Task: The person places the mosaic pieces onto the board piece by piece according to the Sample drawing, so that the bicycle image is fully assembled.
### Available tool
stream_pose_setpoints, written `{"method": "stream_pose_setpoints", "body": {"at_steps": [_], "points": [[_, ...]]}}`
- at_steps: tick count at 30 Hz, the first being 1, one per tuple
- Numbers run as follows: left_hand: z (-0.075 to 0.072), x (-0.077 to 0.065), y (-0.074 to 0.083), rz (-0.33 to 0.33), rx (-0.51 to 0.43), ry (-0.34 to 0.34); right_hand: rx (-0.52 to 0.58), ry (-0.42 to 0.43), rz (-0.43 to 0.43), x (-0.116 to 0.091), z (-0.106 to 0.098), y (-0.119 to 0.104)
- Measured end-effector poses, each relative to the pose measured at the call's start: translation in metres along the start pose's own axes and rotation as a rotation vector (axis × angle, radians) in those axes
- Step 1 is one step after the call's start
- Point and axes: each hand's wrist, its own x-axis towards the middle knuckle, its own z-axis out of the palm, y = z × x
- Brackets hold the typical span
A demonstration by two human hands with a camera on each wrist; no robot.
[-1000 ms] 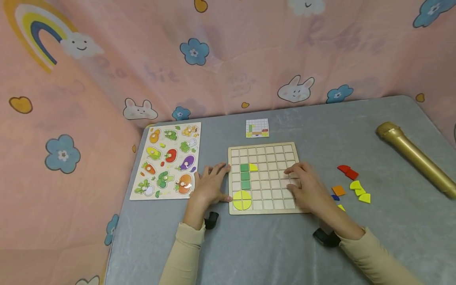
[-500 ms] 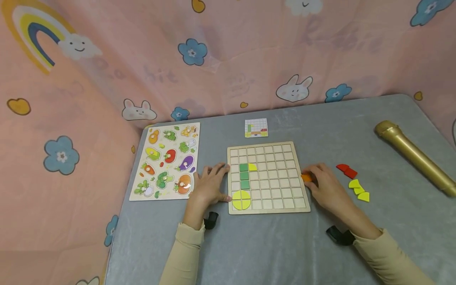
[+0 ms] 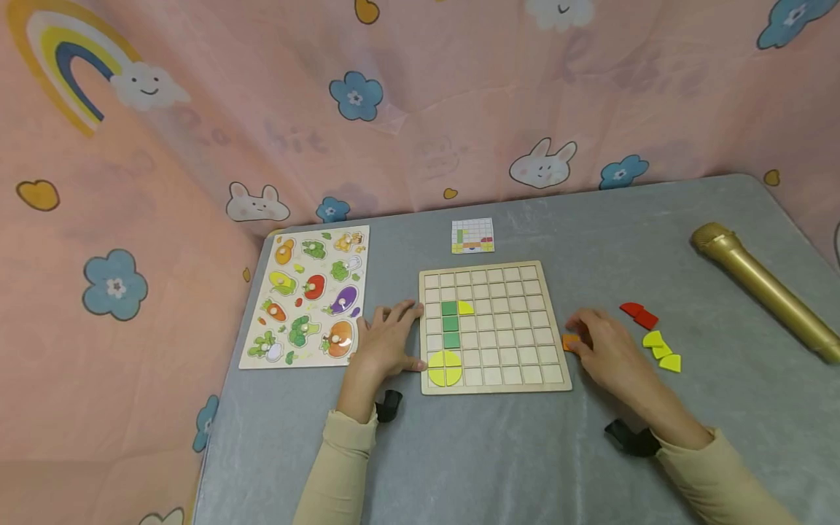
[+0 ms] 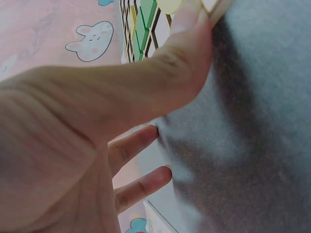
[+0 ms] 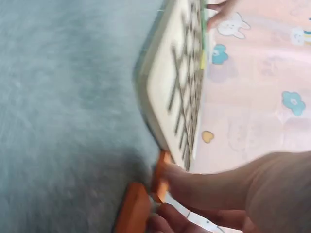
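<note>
My right hand (image 3: 607, 354) is just off the right edge of the wooden grid board (image 3: 495, 388). Its thumb and fingers pinch an orange tile (image 5: 162, 177), right at the board's corner in the right wrist view. A second orange tile (image 5: 133, 208) lies close beside those fingertips. Along the board's left edge my left hand (image 3: 386, 343) rests with spread fingers, its thumb touching the edge near the yellow circle (image 3: 445, 368) made of quarter pieces. Several green squares (image 3: 450, 324) and one yellow piece (image 3: 465, 308) sit higher in the grid.
Red pieces (image 3: 646, 320) and yellow pieces (image 3: 658, 343) lie right of my right hand. A gold microphone (image 3: 764, 288) is farther right. Behind the board lies a small pattern card (image 3: 472, 235). A vegetable puzzle board (image 3: 302, 295) is at the left, near the patterned pink cloth (image 3: 420, 109).
My right hand has moved right, off the board, and taken hold of orange, drawing it towards the board's edge. Small blue and yellow pieces no longer show near the hand. The left hand stays put.
</note>
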Motion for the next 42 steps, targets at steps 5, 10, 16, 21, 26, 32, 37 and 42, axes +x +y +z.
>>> {"method": "stream_pose_setpoints", "body": {"at_steps": [5,10,16,21,26,32,37,42], "points": [[0.0,0.0,0.0,-0.004,0.004,-0.006,-0.012,-0.074,0.016,-0.005,-0.006,0.002],[0.0,0.001,0.001,-0.002,-0.001,-0.011,0.002,-0.038,0.034,-0.005,-0.011,-0.003],[0.0,0.001,0.001,-0.006,-0.001,-0.017,-0.025,0.075,-0.022,-0.001,-0.009,-0.022],[0.0,0.001,0.001,-0.006,-0.001,-0.014,0.14,0.08,-0.08,0.005,0.011,-0.042],[-0.001,0.0,0.002,-0.008,0.0,-0.014,0.264,-0.025,-0.081,0.01,0.042,-0.062],[-0.001,0.0,0.001,-0.007,-0.013,-0.012,0.29,-0.072,-0.075,0.019,0.064,-0.078],[0.0,0.0,0.0,-0.011,-0.019,-0.013,0.198,-0.066,-0.09,0.024,0.069,-0.084],[0.001,0.0,-0.001,-0.008,-0.021,-0.007,0.127,-0.057,-0.133,0.024,0.071,-0.086]]}}
